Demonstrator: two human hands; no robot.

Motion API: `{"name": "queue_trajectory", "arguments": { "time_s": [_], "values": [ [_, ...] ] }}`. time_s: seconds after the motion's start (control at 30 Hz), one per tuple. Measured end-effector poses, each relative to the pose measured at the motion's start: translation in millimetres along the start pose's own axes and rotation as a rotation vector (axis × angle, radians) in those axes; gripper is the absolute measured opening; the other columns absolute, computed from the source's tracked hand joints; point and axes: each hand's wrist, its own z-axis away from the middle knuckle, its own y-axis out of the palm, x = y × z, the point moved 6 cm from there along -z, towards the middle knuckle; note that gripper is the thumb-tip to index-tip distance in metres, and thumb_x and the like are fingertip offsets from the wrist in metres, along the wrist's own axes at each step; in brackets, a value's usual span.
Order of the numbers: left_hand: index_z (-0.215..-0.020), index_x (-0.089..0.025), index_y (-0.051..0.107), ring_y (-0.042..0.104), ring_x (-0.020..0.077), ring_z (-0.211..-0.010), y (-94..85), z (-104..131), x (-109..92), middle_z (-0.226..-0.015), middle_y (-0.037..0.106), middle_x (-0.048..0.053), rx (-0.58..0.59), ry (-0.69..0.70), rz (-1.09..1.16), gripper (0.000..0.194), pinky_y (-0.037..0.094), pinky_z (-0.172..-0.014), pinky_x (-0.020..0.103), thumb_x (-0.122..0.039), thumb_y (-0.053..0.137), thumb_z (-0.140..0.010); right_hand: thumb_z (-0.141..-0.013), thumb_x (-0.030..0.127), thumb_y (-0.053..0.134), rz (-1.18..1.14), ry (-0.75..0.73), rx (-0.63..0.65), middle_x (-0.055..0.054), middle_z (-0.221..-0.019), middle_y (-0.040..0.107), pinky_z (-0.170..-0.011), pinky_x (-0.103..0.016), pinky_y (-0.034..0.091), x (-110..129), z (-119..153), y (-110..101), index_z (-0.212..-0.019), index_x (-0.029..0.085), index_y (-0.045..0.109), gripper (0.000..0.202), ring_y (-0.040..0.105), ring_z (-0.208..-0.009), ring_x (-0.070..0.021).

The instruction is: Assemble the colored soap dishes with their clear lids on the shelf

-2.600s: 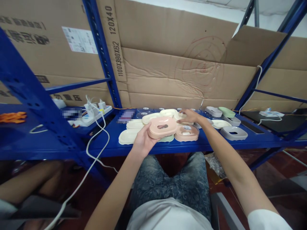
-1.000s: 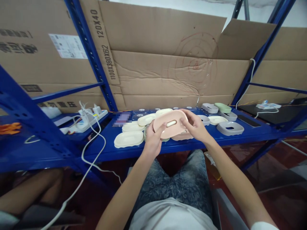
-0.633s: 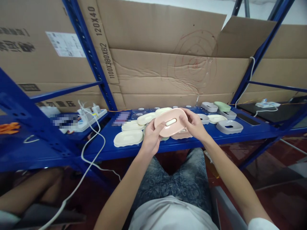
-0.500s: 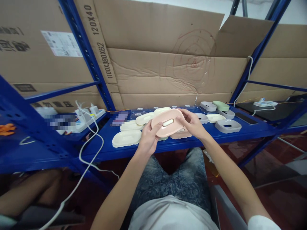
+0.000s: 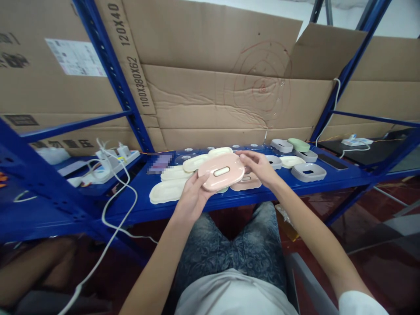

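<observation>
A pink oval soap dish (image 5: pixel 233 172) with a slot in its middle is held up over the front of the blue shelf. My left hand (image 5: pixel 194 194) grips its left end, thumb on the upper face and the other fingers mostly hidden beneath. At the far right rim, my right hand (image 5: pixel 257 166) has its thumb and fingers closed on the edge. Cream trays (image 5: pixel 166 190) lie close by on the left, partly overlapping. Beneath the held dish, to the right, sits another pink slotted piece (image 5: pixel 246 183), partly covered.
Grey oval holders (image 5: pixel 309 172) and a green one (image 5: pixel 299 144) stand on the right, beside a dark flat phone-like slab (image 5: pixel 333 162). A power strip (image 5: pixel 113 164) with white cables is at left. Cardboard (image 5: pixel 203 100) backs the blue shelf (image 5: pixel 282 188). Another person's leg (image 5: pixel 39 267) shows lower left.
The pink dish has moved slightly left and turned, its glossy face now showing instead of a dished one. My right thumb has slid from its face to the rim.
</observation>
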Motion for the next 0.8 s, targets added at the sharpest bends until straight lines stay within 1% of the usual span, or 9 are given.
{"name": "queue_trajectory", "arguments": {
  "time_s": [0.07, 0.1, 0.13, 0.17, 0.27, 0.37, 0.5, 0.63, 0.8],
  "values": [
    [-0.141, -0.013, 0.069, 0.058, 0.0402, -0.15, -1.1, -1, -4, -0.153, 0.068, 0.018, 0.012, 0.019, 0.034, 0.047, 0.053, -0.122, 0.06, -0.025, 0.077, -0.097, -0.103, 0.064, 0.062, 0.256, 0.001, -0.044, -0.012, -0.116, 0.082, -0.078, -0.038, 0.068, -5, -17, -29, -0.136, 0.018, 0.071, 0.058, 0.078, -0.088, -0.0237],
    [-0.142, -0.013, 0.069, 0.058, 0.0396, -0.151, -1.4, -1, -6, -0.154, 0.068, 0.018, 0.015, 0.028, 0.053, 0.045, 0.053, -0.123, 0.059, -0.025, 0.075, -0.099, -0.106, 0.058, 0.058, 0.467, 0.011, -0.08, -0.013, -0.118, 0.082, -0.081, -0.037, 0.067, -7, -27, -47, -0.137, 0.016, 0.07, 0.053, 0.079, -0.091, -0.0235],
    [-0.143, -0.013, 0.069, 0.058, 0.0389, -0.151, -1.8, -2, -7, -0.154, 0.068, 0.018, 0.014, 0.033, 0.074, 0.044, 0.052, -0.123, 0.058, -0.026, 0.073, -0.101, -0.108, 0.053, 0.055, 0.726, 0.03, -0.119, -0.012, -0.119, 0.082, -0.088, -0.036, 0.066, -10, -36, -67, -0.134, 0.017, 0.071, 0.047, 0.08, -0.096, -0.023],
    [-0.144, -0.013, 0.068, 0.058, 0.038, -0.151, -2.1, -3, -9, -0.154, 0.068, 0.017, 0.015, 0.032, 0.093, 0.044, 0.052, -0.124, 0.057, -0.027, 0.071, -0.102, -0.106, 0.047, 0.06, 0.83, 0.051, -0.139, -0.014, -0.121, 0.081, -0.097, -0.039, 0.063, -13, -45, -86, -0.128, 0.015, 0.074, 0.041, 0.079, -0.104, -0.0263],
    [-0.148, -0.016, 0.067, 0.059, 0.0338, -0.151, -3.9, -6, -12, -0.153, 0.069, 0.014, 0.011, 0.009, 0.144, 0.043, 0.051, -0.126, 0.051, -0.03, 0.064, -0.107, -0.098, 0.033, 0.069, 1.011, 0.129, -0.153, -0.021, -0.119, 0.081, -0.112, -0.049, 0.054, -26, -66, -133, -0.112, 0.012, 0.079, 0.028, 0.075, -0.121, -0.0377],
    [-0.147, -0.018, 0.067, 0.059, 0.0311, -0.151, -7.6, -14, -17, -0.152, 0.071, 0.013, -0.03, -0.02, 0.186, 0.04, 0.052, -0.125, 0.048, -0.028, 0.059, -0.109, -0.093, 0.029, 0.074, 1.112, 0.212, -0.106, -0.023, -0.115, 0.081, -0.113, -0.05, 0.052, -46, -84, -155, -0.105, 0.011, 0.082, 0.024, 0.073, -0.124, -0.0422],
    [-0.144, -0.015, 0.068, 0.062, 0.0332, -0.147, -10.3, -38, -28, -0.15, 0.071, 0.016, -0.095, -0.059, 0.207, 0.039, 0.054, -0.122, 0.053, -0.022, 0.056, -0.107, -0.09, 0.034, 0.08, 1.134, 0.257, 0.01, -0.018, -0.12, 0.082, -0.111, -0.046, 0.054, -74, -114, -148, -0.118, 0.013, 0.082, 0.035, 0.075, -0.122, -0.038],
    [-0.145, -0.011, 0.065, 0.063, 0.0347, -0.145, -10.0, -67, -39, -0.145, 0.073, 0.019, -0.092, -0.112, 0.191, 0.043, 0.054, -0.122, 0.054, -0.018, 0.059, -0.102, -0.085, 0.044, 0.086, 1.047, 0.204, 0.214, -0.016, -0.128, 0.08, -0.105, -0.041, 0.058, -93, -145, -115, -0.134, 0.015, 0.078, 0.057, 0.076, -0.117, -0.0329],
    [-0.146, -0.012, 0.064, 0.063, 0.0347, -0.144, -9.9, -95, -43, -0.146, 0.072, 0.019, -0.015, -0.177, 0.168, 0.048, 0.053, -0.121, 0.053, -0.016, 0.062, -0.098, -0.063, 0.043, 0.101, 0.969, 0.137, 0.448, -0.009, -0.127, 0.082, -0.1, -0.04, 0.061, -109, -155, -77, -0.119, 0.024, 0.083, 0.062, 0.076, -0.114, -0.0336]
  ]
}}
